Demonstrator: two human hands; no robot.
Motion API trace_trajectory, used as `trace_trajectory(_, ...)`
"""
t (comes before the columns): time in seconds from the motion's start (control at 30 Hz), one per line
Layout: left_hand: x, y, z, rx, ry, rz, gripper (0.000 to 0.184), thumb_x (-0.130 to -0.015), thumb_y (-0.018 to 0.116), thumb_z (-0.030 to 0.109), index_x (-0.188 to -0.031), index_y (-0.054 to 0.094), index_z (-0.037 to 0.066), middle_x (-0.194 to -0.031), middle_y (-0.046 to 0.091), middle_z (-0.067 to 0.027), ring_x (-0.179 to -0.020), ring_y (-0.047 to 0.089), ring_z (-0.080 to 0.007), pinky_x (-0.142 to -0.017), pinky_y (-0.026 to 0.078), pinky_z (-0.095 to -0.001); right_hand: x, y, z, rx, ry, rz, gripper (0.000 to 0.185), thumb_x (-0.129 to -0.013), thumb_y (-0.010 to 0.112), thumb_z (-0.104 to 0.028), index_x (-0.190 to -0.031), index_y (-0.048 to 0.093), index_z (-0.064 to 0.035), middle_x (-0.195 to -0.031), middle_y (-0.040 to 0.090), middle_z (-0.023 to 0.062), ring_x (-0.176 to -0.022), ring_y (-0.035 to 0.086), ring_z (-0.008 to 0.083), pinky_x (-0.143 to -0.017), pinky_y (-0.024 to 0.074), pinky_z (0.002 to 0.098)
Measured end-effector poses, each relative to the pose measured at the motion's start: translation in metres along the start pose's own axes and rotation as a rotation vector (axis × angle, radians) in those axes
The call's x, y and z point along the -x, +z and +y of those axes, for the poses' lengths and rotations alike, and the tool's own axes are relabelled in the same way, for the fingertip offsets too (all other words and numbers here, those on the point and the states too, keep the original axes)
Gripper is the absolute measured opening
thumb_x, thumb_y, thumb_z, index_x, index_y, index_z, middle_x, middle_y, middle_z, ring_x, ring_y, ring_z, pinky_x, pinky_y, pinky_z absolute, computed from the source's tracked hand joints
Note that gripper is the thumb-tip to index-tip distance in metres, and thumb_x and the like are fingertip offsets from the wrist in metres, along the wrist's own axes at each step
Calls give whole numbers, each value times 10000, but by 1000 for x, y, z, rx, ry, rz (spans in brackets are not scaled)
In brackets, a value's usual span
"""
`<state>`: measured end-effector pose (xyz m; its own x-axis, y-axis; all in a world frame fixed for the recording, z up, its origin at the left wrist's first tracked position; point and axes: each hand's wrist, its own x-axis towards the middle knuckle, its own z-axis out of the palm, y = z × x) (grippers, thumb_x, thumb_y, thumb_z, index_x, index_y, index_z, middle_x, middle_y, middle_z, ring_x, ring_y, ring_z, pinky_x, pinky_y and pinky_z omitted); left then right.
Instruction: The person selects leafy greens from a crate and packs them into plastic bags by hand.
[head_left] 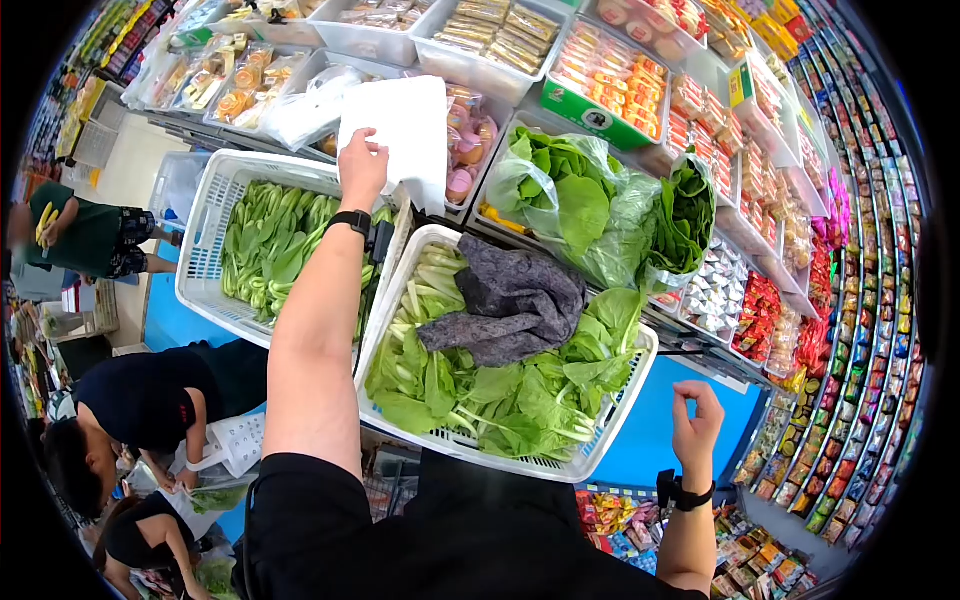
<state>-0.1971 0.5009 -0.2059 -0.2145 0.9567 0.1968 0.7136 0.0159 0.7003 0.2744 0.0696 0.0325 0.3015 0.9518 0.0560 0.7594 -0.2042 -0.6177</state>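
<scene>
My left hand (363,165) reaches forward over white sheets (405,125) that lie on the packaged goods. Its fingers are bent and touch the sheets' left part; whether they pinch an edge is hard to make out. My right hand (697,425) hangs in the air right of the near basket, fingers curled together, with nothing visible in them. Directly before me, a white basket (645,375) holds leafy greens (520,395) with a dark grey cloth (510,300) crumpled on top. Under my left forearm stands another white basket (195,240) of green vegetables (275,235).
Bagged greens (590,205) lie beyond the near basket. Clear bins of packaged snacks (610,85) line the far side. A blue surface (670,410) shows at right. Shelves (850,300) curve along the right edge. At left, people (140,400) bend over bags, and another person stands behind.
</scene>
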Motion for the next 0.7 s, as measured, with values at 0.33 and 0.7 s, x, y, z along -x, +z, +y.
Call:
trace_trajectory(0.33, 6, -22, -9, -22, 145, 51, 297, -864, 801, 263, -1026, 708, 32, -920, 709, -175, -835, 680, -377, -800, 551, -427, -25, 42, -53, -20, -188, -178, 123, -872, 688, 81, -975, 694, 14, -961, 729, 149, -896, 716, 294, -822, 549, 348)
trace_trajectory(0.7, 26, -48, 14, 147, -41, -241, 305, -864, 778, 235, -1058, 708, 10, -1041, 735, -199, -926, 704, -351, -839, 546, -429, -65, 96, -95, -96, -276, -227, 189, -874, 753, 11, -1056, 713, -22, -1028, 737, 144, -959, 707, 323, -836, 560, 378)
